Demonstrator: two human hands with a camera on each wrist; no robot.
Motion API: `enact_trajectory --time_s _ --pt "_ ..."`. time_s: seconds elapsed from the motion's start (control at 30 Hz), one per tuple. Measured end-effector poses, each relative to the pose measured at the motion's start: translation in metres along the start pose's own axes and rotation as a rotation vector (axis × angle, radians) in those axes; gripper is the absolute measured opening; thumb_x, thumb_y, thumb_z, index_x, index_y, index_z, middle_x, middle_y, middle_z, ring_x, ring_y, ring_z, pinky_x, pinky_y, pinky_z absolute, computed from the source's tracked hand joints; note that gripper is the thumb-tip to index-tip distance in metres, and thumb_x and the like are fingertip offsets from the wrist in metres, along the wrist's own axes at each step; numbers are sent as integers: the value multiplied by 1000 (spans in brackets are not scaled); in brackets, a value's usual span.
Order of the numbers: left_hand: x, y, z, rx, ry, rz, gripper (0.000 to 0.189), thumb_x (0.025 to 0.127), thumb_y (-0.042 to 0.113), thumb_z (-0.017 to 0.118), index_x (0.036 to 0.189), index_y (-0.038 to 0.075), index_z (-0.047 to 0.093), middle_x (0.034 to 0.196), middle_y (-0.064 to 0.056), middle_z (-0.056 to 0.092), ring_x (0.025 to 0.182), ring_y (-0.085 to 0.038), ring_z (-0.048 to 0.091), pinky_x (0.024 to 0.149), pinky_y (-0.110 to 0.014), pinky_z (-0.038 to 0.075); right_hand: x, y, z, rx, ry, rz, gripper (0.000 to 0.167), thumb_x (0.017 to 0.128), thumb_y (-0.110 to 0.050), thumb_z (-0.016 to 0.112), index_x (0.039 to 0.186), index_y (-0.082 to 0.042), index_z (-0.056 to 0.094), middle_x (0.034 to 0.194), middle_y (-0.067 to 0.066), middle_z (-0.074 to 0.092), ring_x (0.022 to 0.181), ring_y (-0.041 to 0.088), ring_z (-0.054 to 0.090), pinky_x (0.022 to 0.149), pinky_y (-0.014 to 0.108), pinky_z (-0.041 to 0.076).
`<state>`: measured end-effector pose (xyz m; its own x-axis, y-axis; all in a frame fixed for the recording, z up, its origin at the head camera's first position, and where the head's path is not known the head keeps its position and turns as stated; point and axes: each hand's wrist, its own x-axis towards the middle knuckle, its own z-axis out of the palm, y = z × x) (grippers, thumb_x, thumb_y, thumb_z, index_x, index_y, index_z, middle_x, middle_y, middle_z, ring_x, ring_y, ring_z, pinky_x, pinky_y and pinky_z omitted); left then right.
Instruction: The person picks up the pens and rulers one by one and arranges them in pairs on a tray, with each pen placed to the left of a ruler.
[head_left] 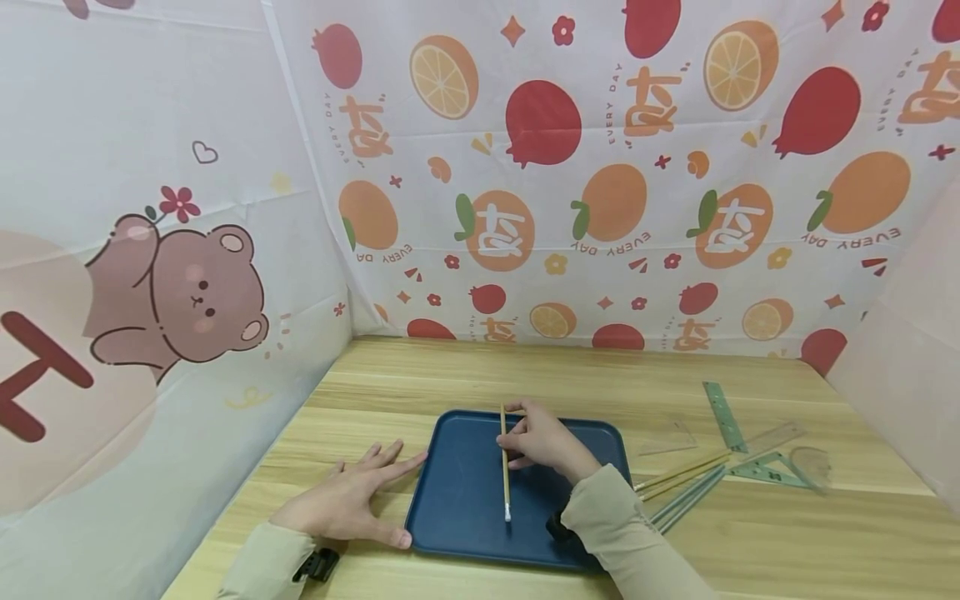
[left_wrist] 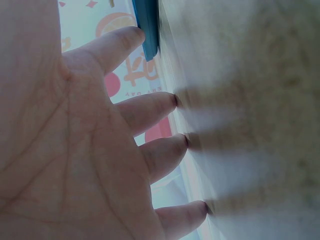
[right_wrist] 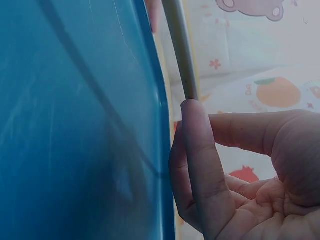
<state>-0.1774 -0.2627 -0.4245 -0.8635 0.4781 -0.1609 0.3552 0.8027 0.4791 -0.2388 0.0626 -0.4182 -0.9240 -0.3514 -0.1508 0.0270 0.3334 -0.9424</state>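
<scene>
My right hand [head_left: 543,446] pinches a wooden pencil [head_left: 506,487] between thumb and fingers over the blue tray [head_left: 457,500]. The pencil runs lengthwise to me, its whitish eraser end nearest. In the right wrist view its shaft [right_wrist: 181,50] rises past the fingertips, and its shadow falls across the tray's surface [right_wrist: 55,125]. My left hand [head_left: 348,500] lies at the tray's left side with fingers spread, thumb and index finger right at the rim. The left wrist view shows the other fingertips [left_wrist: 180,142] down on the wooden table.
Right of the tray lie yellow pencils [head_left: 682,475] and green pencils [head_left: 688,500]. Beyond them are a green ruler [head_left: 722,414], a clear ruler [head_left: 776,437], a green set square [head_left: 768,475], a clear set square [head_left: 678,437] and a clear protractor [head_left: 813,465]. Printed cloths enclose the table.
</scene>
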Motion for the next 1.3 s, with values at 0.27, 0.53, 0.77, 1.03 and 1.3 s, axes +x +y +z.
enact_trajectory --time_s 0.27,0.53,0.77,1.03,1.3 --pt "0 2 -1 0 1 -7 111 76 68 88 168 33 38 176 -25 26 160 -62 18 108 -96 9 5 -2 19 -4 -20 1 62 102 -3 72 156 2 42 96 15 71 78 18 72 70 33 67" --pt "0 2 0 9 2 -4 111 76 70 88 168 32 38 176 -25 26 159 -63 19 108 -96 10 10 -4 32 -2 -21 18 66 100 -2 74 157 2 42 96 15 71 78 20 72 68 33 67" --pt "0 1 0 19 10 3 112 75 71 87 168 33 38 176 -25 27 159 -63 20 107 -97 11 12 -9 44 -21 -20 28 65 99 -3 75 157 0 44 96 15 68 76 21 72 67 32 66" --pt "0 0 0 20 12 7 111 76 71 87 168 33 38 175 -26 28 158 -63 21 107 -97 11 16 -15 56 -50 -26 41 64 99 -2 76 156 1 47 96 14 66 73 21 72 64 31 65" --pt "0 0 0 21 1 2 110 77 71 86 168 33 37 176 -25 27 159 -63 20 107 -97 11 23 -15 68 -74 -14 55 66 97 -1 77 156 1 48 95 14 63 69 20 71 61 30 65"
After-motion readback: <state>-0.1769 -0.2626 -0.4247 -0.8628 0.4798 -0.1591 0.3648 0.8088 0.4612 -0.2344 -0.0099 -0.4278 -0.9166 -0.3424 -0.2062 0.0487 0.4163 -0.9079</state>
